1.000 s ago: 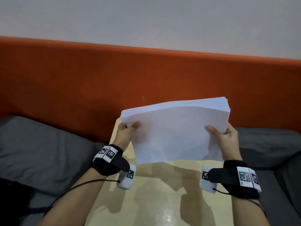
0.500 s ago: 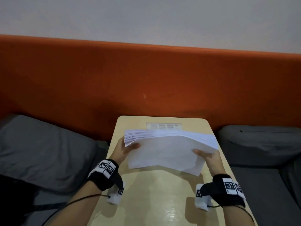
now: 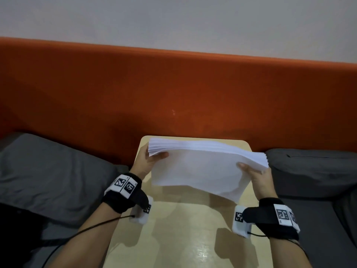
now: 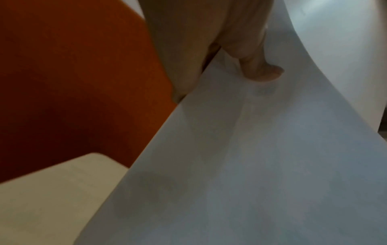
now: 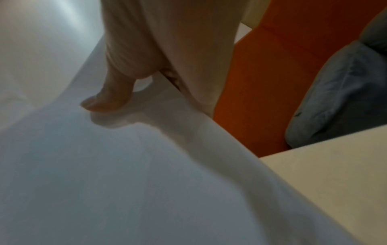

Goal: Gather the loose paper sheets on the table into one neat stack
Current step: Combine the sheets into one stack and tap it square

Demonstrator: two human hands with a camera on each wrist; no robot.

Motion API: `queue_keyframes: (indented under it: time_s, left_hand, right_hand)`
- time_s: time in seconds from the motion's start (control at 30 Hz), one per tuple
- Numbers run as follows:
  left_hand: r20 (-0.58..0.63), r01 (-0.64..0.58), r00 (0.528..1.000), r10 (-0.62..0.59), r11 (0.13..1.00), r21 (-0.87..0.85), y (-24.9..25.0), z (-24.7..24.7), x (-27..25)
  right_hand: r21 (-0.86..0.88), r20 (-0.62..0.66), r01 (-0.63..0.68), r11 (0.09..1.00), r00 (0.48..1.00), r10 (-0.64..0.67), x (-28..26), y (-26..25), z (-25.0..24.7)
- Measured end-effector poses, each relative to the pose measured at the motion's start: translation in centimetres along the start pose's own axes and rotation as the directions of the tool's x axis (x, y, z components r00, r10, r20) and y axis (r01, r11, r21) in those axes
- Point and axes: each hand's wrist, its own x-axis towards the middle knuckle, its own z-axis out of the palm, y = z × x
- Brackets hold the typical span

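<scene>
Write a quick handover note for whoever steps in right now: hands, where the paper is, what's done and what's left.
Left hand: grips the left end of the thick stack of white paper sheets, thumb on top.
Right hand: grips the stack's right end, thumb on top.
Stack: held in the air over the far half of the pale wooden table, tilted, with its near edge sagging.
Done: sheets are gathered into one bundle; no loose sheet shows on the table.
Left: square the fanned edges and set the stack flat on the table.
</scene>
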Motion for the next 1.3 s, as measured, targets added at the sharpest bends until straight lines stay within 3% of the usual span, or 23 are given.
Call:
queue_keyframes:
  time_s: [0.1, 0.27, 0.53, 0.9, 1.0, 1.07, 1.13, 1.23, 1.3]
  left_hand:
    - [0.009, -0.033, 0.999, 0.033, 0.999, 0.008, 0.4, -0.7, 0.4]
    - [0.008, 0.075, 0.997, -0.075, 0.997, -0.006, -2.2, -1.0, -1.0]
    - [-0.037, 0.047, 0.998, -0.048, 0.998, -0.039, -2.5, -1.2, -0.4]
    - [-0.037, 0.063, 0.997, -0.066, 0.995, -0.076, -2.3, -1.1, -0.3]
    - [-0.037, 0.079, 0.996, -0.082, 0.993, -0.085, -2.1, -1.1, -0.4]
    - [-0.048, 0.08, 0.995, -0.084, 0.993, -0.085, -2.1, -1.0, -0.4]
    - [-0.05, 0.077, 0.995, -0.082, 0.993, -0.087, -2.0, -0.9, -0.4]
    - [-0.041, 0.069, 0.997, -0.073, 0.994, -0.085, -1.9, -0.9, -0.4]
    - [-0.033, 0.071, 0.997, -0.073, 0.994, -0.078, -1.8, -0.9, -0.4]
  right_hand:
    - [0.021, 0.015, 0.024, 1.0, 1.0, -0.024, 0.4, -0.5, -0.1]
    - [0.01, 0.029, -0.041, 0.999, 0.999, 0.041, -0.2, 1.2, 0.7]
    - [0.016, -0.022, -0.026, 1.0, 0.999, 0.027, 0.1, 1.1, 0.9]
    - [-0.108, -0.027, -0.026, 0.994, 0.999, 0.024, 0.5, 0.3, 0.4]
    - [-0.228, -0.007, -0.008, 0.974, 1.0, 0.007, 0.5, -0.5, 0.3]
    - [-0.42, 0.011, 0.024, 0.907, 1.0, -0.021, 0.6, -1.4, 0.4]
    - [-0.657, 0.073, 0.076, 0.75, 0.997, -0.037, 0.7, -2.7, 1.1]
    - [-0.927, 0.213, 0.192, 0.323, 0.976, 0.032, 1.0, -4.6, 3.5]
    - [-0.955, 0.281, 0.269, 0.126, 0.956, 0.089, 1.3, -5.1, 5.8]
